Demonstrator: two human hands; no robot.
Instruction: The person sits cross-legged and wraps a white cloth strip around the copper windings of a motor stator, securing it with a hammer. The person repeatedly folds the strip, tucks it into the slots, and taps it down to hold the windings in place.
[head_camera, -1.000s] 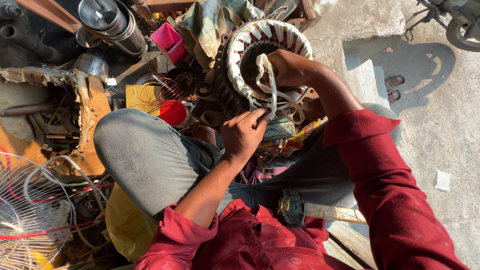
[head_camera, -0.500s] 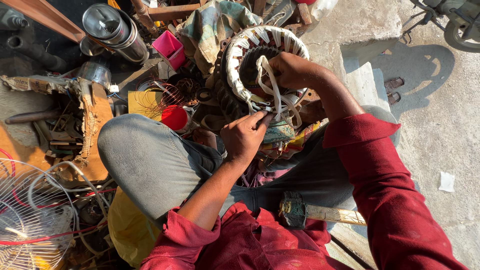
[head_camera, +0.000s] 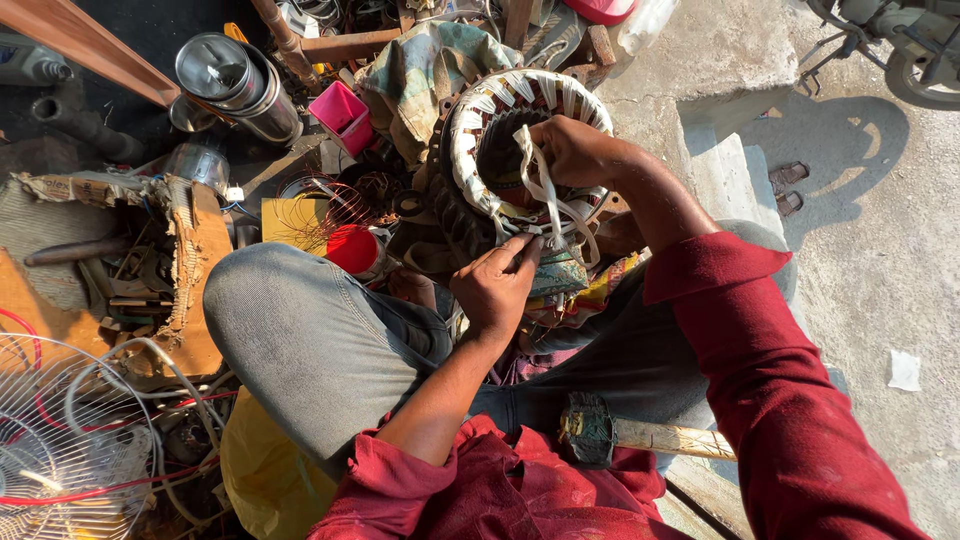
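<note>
On our lap: round white-taped motor stator ring (head_camera: 480, 150) | right hand (head_camera: 575, 150) clamps white tape strip (head_camera: 540, 190) | left hand (head_camera: 495, 290) pinches its lower end | pink square tub (head_camera: 342, 115), contents unseen.

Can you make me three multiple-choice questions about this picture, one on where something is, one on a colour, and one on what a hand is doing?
1. Where does the hammer lie?
A. Across the person's lap
B. Inside the wire fan guard
C. On the concrete step

2. What colour is the small open box beside the metal canister?
A. Green
B. Pink
C. Black

3. What is the right hand doing?
A. Resting flat on the knee
B. Gripping the hammer
C. Holding white tape at the motor stator

Answers:
1. A, its head and wooden handle rest on the legs near the red shirt.
2. B, the box shows bright pink sides.
3. C, its fingers close over the white tape at the ring's opening, while the left hand pinches lower down.
</note>
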